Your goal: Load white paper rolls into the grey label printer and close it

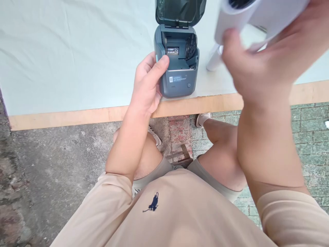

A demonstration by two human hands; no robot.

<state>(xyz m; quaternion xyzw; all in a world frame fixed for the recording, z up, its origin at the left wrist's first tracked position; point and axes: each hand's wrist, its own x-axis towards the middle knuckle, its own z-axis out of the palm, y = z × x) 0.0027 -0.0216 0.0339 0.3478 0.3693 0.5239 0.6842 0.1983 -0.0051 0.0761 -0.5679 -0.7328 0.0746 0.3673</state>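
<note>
A dark blue-grey label printer stands near the table's front edge. Its dark translucent lid is swung up, and the bay inside shows no roll, only a small printed sticker. My left hand is closed on the printer's left side, thumb on the rim of the bay. Raised to the right and close to the camera, my right hand grips a white paper roll with a loose white sheet hanging from it. Motion blurs this hand, and part of the roll lies beyond the frame.
Another white roll lies on the table right of the printer, partly behind my right hand. A pale cloth covers the table, leaving a bare wooden front edge. My legs and a wooden stool part are below.
</note>
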